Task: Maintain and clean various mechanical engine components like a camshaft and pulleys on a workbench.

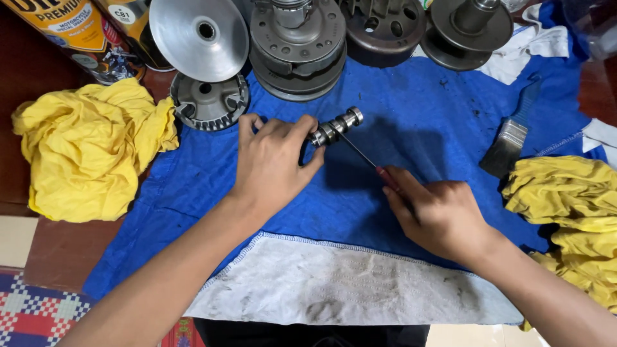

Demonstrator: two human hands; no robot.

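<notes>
The left hand (273, 164) lies on the blue cloth (411, 122) spread over the worktop, its fingers (302, 128) clenched around one end of a short, stepped grey metal shaft (335, 127) that juts out toward the upper right. The right hand (440, 215) has its fingers closed on the red handle of a thin metal pick tool (363, 157), whose tip touches the shaft. Round grey metal clutch parts (297, 48) sit beyond, with a crumpled yellow rag (87, 151) left and a flat paintbrush (511, 138) right.
</notes>
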